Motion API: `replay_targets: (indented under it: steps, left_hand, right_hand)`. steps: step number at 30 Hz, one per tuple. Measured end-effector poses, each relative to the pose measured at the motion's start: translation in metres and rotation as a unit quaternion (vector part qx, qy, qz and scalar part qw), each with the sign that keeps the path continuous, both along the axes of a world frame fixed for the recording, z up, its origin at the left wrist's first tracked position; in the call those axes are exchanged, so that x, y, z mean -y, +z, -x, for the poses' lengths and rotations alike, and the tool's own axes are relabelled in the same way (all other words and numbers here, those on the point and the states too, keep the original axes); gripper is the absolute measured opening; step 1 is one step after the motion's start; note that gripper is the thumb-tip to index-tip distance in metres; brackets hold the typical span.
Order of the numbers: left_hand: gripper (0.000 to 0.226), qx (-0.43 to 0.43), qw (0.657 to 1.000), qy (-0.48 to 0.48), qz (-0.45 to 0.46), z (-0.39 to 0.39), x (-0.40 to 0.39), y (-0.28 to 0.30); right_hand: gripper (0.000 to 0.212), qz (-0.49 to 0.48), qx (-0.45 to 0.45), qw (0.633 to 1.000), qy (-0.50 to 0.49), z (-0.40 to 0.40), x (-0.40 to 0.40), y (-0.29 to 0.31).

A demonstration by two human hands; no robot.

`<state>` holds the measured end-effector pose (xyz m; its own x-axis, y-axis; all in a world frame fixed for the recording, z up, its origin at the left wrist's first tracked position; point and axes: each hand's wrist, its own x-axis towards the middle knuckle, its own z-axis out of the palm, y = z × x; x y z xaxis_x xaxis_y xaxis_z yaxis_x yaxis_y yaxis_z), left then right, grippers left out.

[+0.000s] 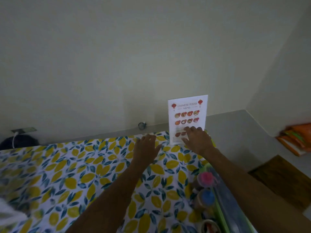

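Writing: the menu card [187, 115] reads "CHINESE FOOD MENU" across its top, a red lantern printed on each side of the heading. The small print lower down is too blurred to read.
Look: a white sheet with two clear rows of four round dish pictures in reds and oranges, and more dishes below, partly behind the fingers.
Place: it's at the far edge of the worktop, at about 1 o'clock in the view, on the lemon-print cloth [67, 165] with the pale wall behind.
Heading: it stands upright in portrait, long axis up and down, heading at 12 o'clock, printed face turned to the camera. What props it up I can't tell.
Right hand: the right hand [196, 140] is on the card's lower part, fingers [191, 130] spread and fairly straight against the printed face, thumb out towards 9 o'clock. It touches the card and grips nothing.
Left hand: the left hand [146, 147] is flat and open over the cloth, fingers together, holding nothing, at 9 o'clock from the card's foot and just beside it.
Nearby: at 5 o'clock, a pink-lidded jar [206, 177] and a blue-lidded jar [207, 197] sit in a green tray [220, 214]; orange packets [296, 140] lie at 3 o'clock.
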<state>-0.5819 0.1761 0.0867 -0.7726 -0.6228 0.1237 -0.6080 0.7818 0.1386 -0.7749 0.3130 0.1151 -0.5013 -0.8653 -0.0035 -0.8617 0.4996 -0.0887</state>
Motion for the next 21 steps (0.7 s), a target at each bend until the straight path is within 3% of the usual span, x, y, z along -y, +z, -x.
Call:
replay_targets:
  steps: [9,21]
  left_hand:
    - [0.061,-0.029,0.999,0.027,0.009,-0.178,0.002,0.022]
    - [0.065,-0.013,0.986,0.168,-0.012,-0.466,0.027,0.019]
  right_hand:
    - [0.058,-0.038,0.016,0.998,0.04,-0.19,0.02,0.02]
    - [0.06,-0.031,0.046,0.982,0.183,-0.448,0.098,0.0]
